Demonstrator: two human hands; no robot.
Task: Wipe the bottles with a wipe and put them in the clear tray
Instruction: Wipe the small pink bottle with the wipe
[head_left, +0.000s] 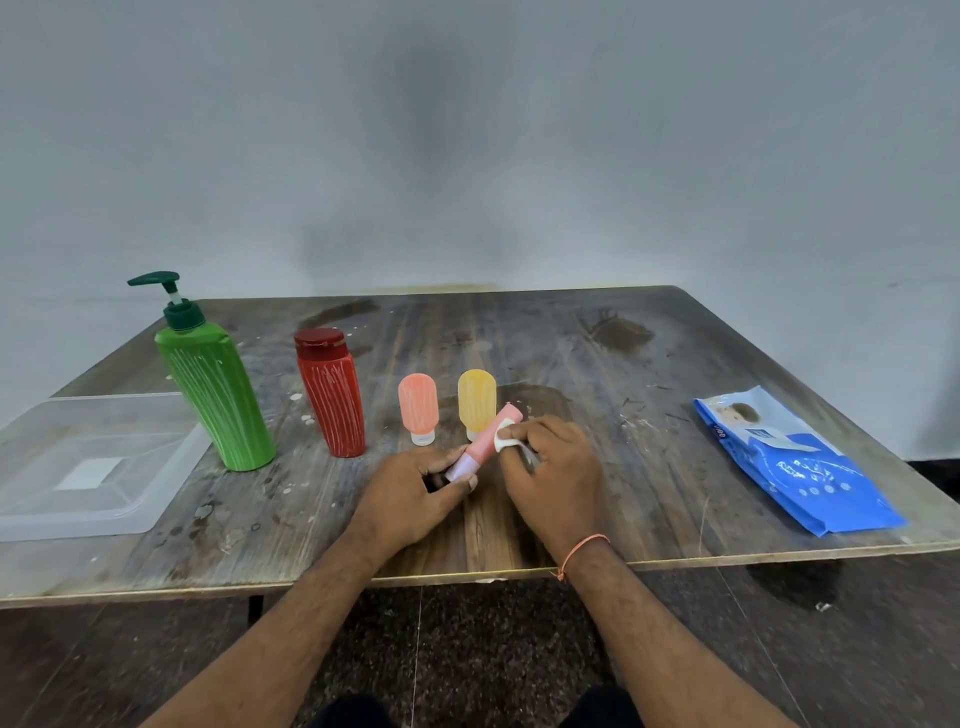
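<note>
Gripped at its pale lilac cap end by the curled fingers (457, 470) of the left hand (410, 499): a slim pink bottle (485, 441), tilted up and away over the worn wooden table (597, 364). Pressed against its upper body by the right hand (553, 470), fingers bent close around it: a small white wipe (505, 439), apparently folded (partly hidden by the knuckles). Just beyond the fingertips, standing cap-down: a yellow bottle (476, 397) and a peach bottle (418, 405). Farther left, upright: a red bottle (332, 397) and a green pump bottle (213, 384). Far left of the left hand: the clear tray (156, 499). Well right of the right hand: a blue wipes pack (795, 462).
</note>
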